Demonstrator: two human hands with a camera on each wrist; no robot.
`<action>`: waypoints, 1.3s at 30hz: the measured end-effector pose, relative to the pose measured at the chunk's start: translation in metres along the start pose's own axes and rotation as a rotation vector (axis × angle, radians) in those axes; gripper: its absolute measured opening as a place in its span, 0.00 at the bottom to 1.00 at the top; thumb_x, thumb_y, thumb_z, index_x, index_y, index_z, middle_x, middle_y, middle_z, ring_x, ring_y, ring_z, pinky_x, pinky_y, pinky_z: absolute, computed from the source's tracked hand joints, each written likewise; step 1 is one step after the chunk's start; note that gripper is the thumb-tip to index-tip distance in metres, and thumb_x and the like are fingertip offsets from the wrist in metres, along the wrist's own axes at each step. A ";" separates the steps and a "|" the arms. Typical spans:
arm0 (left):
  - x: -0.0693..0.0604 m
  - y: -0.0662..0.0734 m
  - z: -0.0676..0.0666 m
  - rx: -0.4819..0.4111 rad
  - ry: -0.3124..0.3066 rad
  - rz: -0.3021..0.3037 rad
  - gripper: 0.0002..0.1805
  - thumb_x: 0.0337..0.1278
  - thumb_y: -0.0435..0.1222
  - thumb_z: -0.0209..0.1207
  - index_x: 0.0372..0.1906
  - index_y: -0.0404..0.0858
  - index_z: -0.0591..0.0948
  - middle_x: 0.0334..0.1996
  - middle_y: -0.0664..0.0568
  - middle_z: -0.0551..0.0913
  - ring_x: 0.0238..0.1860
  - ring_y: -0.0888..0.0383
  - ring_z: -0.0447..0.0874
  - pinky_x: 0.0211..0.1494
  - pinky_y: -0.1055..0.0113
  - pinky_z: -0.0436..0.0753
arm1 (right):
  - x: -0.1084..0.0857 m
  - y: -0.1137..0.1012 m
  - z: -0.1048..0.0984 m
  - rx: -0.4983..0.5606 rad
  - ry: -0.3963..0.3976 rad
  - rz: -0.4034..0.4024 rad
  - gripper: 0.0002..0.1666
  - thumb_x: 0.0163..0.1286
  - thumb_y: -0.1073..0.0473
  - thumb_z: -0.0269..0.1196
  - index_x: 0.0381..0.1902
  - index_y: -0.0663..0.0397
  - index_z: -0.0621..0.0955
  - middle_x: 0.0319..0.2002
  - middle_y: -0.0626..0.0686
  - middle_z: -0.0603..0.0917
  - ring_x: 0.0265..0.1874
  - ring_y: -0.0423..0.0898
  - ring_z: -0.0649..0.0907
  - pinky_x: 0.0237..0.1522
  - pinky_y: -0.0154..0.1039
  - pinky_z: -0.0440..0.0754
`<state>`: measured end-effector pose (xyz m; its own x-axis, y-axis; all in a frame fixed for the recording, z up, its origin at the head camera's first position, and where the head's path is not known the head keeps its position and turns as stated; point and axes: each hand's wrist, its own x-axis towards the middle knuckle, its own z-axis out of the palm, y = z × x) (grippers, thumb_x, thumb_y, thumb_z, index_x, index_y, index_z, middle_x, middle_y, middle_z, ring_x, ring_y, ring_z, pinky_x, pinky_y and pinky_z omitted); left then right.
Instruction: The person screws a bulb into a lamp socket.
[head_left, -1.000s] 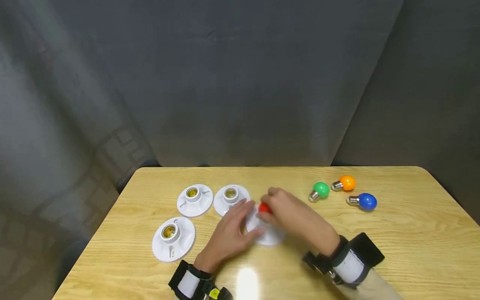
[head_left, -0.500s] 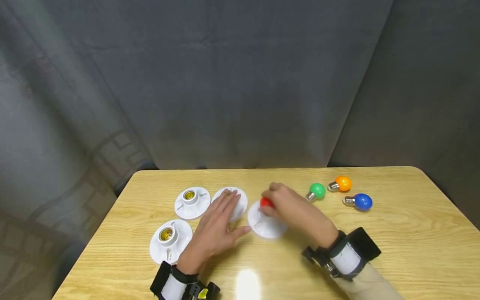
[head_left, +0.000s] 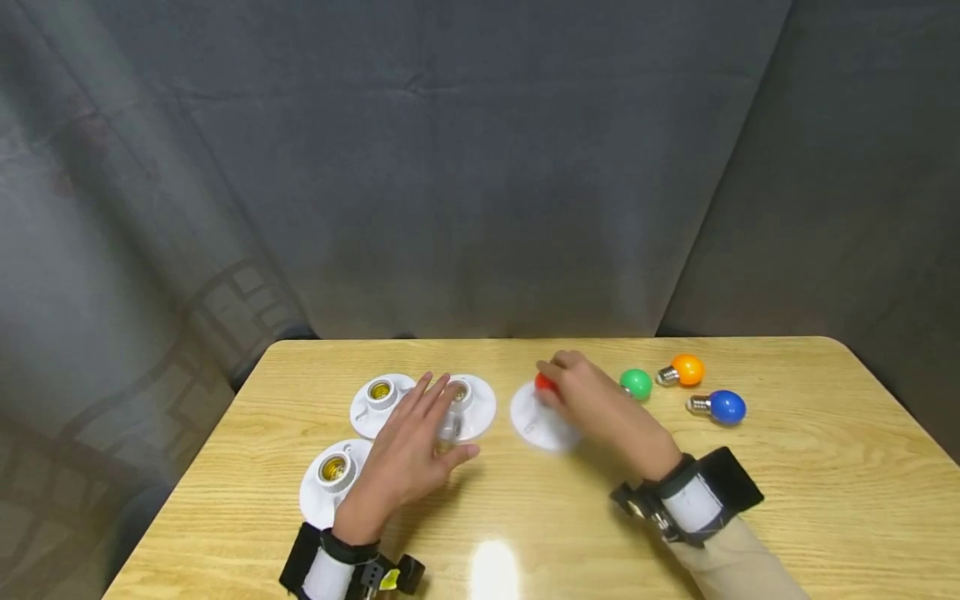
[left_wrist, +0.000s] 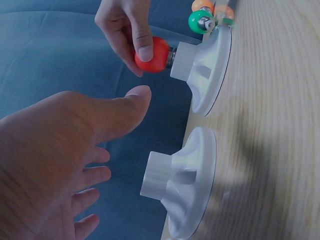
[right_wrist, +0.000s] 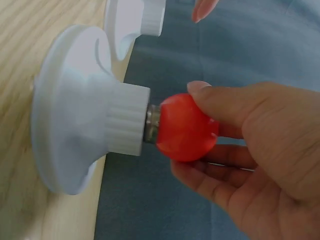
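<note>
Red bulb (right_wrist: 186,131), pinched in right hand (head_left: 592,404); left hand (head_left: 405,458) apart

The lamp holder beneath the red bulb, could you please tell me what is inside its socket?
The metal base of the red bulb, held by the right hand, is partly inside. The white collar hides the inserted end and its depth.

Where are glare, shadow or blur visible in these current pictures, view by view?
Head view: white glare on the near part of the table, slight blur around the right hand; left wrist view: bluish cast, soft dark shadows across the table; right wrist view: rather dim, small pale glints on the red bulb.
</note>
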<state>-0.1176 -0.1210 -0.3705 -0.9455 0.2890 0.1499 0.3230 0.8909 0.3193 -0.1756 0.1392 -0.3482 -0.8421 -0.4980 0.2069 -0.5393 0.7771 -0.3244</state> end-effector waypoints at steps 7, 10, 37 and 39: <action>-0.002 -0.005 -0.002 0.031 0.028 -0.011 0.48 0.51 0.61 0.63 0.74 0.43 0.63 0.76 0.50 0.60 0.78 0.49 0.50 0.77 0.46 0.57 | 0.005 0.011 0.005 -0.007 0.099 -0.055 0.24 0.65 0.58 0.66 0.55 0.69 0.79 0.52 0.64 0.82 0.51 0.57 0.81 0.53 0.49 0.83; -0.002 -0.008 -0.003 0.067 0.046 -0.015 0.50 0.50 0.62 0.64 0.74 0.43 0.61 0.75 0.48 0.61 0.78 0.47 0.51 0.77 0.44 0.55 | 0.007 0.014 0.007 -0.010 0.128 -0.074 0.23 0.64 0.59 0.67 0.53 0.70 0.80 0.51 0.65 0.83 0.51 0.58 0.81 0.54 0.50 0.83; -0.004 -0.031 -0.020 0.138 0.009 -0.145 0.53 0.49 0.63 0.63 0.76 0.45 0.57 0.75 0.43 0.60 0.77 0.40 0.48 0.74 0.33 0.44 | 0.003 0.019 -0.009 -0.038 0.052 0.050 0.35 0.66 0.49 0.66 0.65 0.64 0.73 0.61 0.64 0.76 0.59 0.61 0.78 0.62 0.58 0.76; -0.005 -0.032 -0.022 0.139 0.005 -0.151 0.53 0.49 0.63 0.63 0.76 0.44 0.57 0.75 0.43 0.59 0.77 0.40 0.48 0.74 0.32 0.44 | 0.002 0.022 -0.013 -0.031 0.043 0.061 0.37 0.66 0.48 0.66 0.66 0.63 0.72 0.63 0.64 0.75 0.60 0.62 0.76 0.63 0.59 0.74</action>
<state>-0.1228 -0.1586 -0.3611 -0.9824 0.1470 0.1153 0.1685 0.9639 0.2061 -0.1892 0.1597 -0.3430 -0.8725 -0.4326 0.2272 -0.4859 0.8177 -0.3087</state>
